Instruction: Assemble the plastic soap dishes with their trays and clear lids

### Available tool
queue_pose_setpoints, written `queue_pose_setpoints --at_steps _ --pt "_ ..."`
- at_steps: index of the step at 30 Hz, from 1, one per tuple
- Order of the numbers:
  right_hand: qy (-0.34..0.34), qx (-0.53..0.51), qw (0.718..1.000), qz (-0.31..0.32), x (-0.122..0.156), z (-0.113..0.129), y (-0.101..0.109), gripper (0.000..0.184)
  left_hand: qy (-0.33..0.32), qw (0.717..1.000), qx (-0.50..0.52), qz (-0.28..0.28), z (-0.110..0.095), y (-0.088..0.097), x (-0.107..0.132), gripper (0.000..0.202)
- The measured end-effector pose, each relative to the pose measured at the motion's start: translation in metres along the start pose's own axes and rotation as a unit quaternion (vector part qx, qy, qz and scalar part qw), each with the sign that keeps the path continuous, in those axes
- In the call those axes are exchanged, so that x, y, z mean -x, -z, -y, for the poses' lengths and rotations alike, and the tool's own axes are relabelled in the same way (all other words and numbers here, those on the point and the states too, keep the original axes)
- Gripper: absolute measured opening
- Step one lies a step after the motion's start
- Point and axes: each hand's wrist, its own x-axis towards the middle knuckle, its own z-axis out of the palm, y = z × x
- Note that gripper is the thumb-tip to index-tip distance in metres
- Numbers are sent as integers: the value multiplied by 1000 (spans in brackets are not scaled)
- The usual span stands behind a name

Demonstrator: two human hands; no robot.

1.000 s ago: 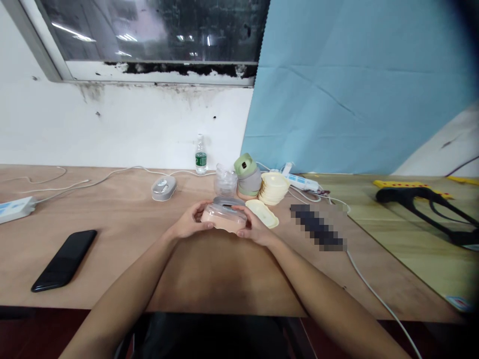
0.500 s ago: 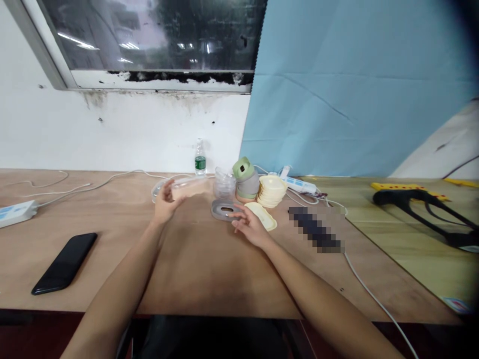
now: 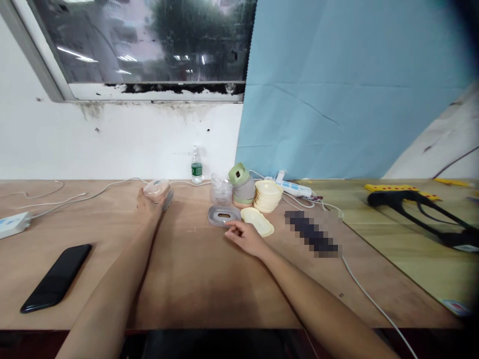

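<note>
My left hand (image 3: 146, 205) reaches far forward and grips a pink oval shell (image 3: 156, 189), holding it over a grey oval device (image 3: 167, 200) near the back of the wooden table (image 3: 194, 279). My right hand (image 3: 245, 237) lies on the table with fingers loosely spread, its fingertips close to a grey oval ring (image 3: 223, 216). A cream oval lid (image 3: 257, 221) lies just right of that ring. Behind stand a clear plastic cup (image 3: 220, 189), a green-topped stack of parts (image 3: 242, 185) and a pile of cream lids (image 3: 267, 195).
A black phone (image 3: 56, 277) lies at the left front. A white power strip (image 3: 13, 224) with cords sits at the far left. A small water bottle (image 3: 196, 167) stands by the wall. A white cable (image 3: 368, 291) runs off to the right, past a black frame (image 3: 419, 209).
Both hands held the pink shell together over the grey ring a second ago. The left hand has carried the shell away to the back left; the right hand stayed beside the ring.
</note>
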Motion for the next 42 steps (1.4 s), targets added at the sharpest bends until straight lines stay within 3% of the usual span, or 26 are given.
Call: queue_pose_setpoints --at_steps 7,10,12,16,20,23,25,27,29,31,34,38,42 --pt "14 55 998 6 2 7 3 31 -35 999 -6 -23 12 -8 3 99" --pt "21 70 997 -7 2 9 4 30 -58 997 -14 -46 5 -2 13 103" --pt "26 78 996 -34 2 8 7 29 -100 994 -16 -46 -3 4 26 95" --pt "31 108 984 -139 -1 5 20 28 -215 976 5 31 -23 15 66 85" --pt "20 114 956 -270 -5 -7 46 29 -315 936 -6 158 -42 15 106 67" --pt "-2 139 926 -350 -8 -23 68 31 -360 897 -44 253 -47 7 122 61" --pt "-26 158 916 -368 -9 -34 80 31 -372 874 -64 306 -45 0 123 62" --pt "-51 169 924 -338 -10 -43 88 31 -365 857 -85 354 -40 -5 120 64" --pt "-65 175 947 -263 -11 -48 90 31 -354 844 -101 390 -35 -8 115 64" --pt "-62 193 963 -180 -10 -51 87 31 -352 836 -106 408 -32 -8 111 64" --pt "-33 243 965 -94 -9 -48 76 36 -362 829 -104 413 -30 -6 109 66" --pt "-5 293 955 -34 -8 -41 64 43 -365 825 -94 421 -30 -4 108 68" --pt "-16 329 944 -13 -8 -35 60 26 -363 820 -98 430 -29 -4 107 70"
